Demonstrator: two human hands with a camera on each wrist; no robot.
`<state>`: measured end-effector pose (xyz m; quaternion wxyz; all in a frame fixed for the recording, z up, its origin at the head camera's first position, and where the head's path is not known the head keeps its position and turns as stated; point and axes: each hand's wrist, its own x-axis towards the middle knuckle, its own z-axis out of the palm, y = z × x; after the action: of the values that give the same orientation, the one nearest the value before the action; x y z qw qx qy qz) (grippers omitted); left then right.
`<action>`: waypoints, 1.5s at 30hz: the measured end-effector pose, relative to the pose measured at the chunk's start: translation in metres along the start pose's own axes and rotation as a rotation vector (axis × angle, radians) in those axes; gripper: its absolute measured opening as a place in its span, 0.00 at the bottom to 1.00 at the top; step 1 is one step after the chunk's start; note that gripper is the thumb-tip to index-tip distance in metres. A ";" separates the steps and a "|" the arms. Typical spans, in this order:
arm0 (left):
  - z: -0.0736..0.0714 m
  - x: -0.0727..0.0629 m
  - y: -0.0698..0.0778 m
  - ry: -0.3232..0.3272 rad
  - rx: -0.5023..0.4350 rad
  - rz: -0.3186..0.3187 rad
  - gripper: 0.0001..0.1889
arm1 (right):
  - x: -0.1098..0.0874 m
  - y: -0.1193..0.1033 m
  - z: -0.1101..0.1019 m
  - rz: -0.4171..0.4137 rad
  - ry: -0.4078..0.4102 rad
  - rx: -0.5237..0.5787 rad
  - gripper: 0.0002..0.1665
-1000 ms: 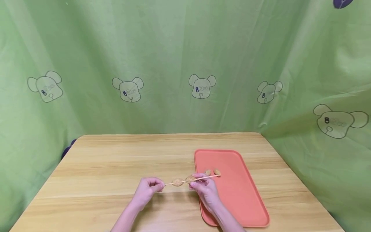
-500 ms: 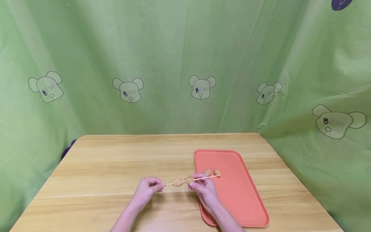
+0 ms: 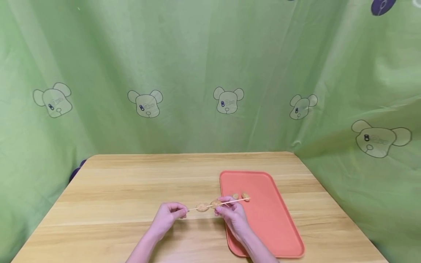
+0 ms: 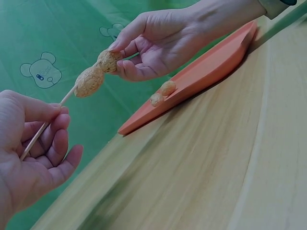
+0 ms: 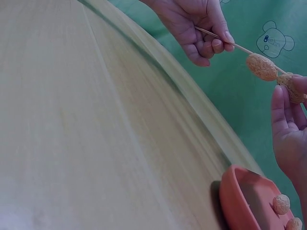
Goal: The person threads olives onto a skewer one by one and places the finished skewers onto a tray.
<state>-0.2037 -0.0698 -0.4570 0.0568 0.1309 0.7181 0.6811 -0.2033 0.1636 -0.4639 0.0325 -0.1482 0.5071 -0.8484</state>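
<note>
A thin wooden skewer (image 3: 241, 199) runs through two brown oval balls with a rough, crinkled surface. My left hand (image 3: 168, 214) pinches the skewer near its left end between thumb and forefinger. In the left wrist view, that end lies across the palm below the curled fingers. One threaded ball (image 4: 89, 81) sits between my hands. Touching it is the second threaded ball (image 4: 108, 61), pinched by the thumb and fingers of my right hand (image 3: 234, 218). Past this ball the bare skewer sticks out to the right, over the tray. Both hands are raised above the table.
A red-orange tray (image 3: 263, 233) lies on the wooden table (image 3: 131, 182), under my right forearm. Two loose brown balls, one nearer the middle (image 3: 245, 197) and one by the left rim (image 3: 235, 196), rest in it. A green curtain (image 3: 184, 54) surrounds the table.
The head view has tilted slightly upward. Both hands keep their holds, and the two balls stay at about the same place on the skewer.
</note>
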 end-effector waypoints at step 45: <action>-0.014 -0.002 0.005 0.037 -0.036 0.033 0.12 | 0.005 -0.034 -0.063 -0.191 0.199 -0.359 0.19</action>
<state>-0.2049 -0.0832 -0.4517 0.0344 0.1291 0.7043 0.6972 -0.2229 0.2327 -0.4611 -0.1253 -0.1144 0.6344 -0.7541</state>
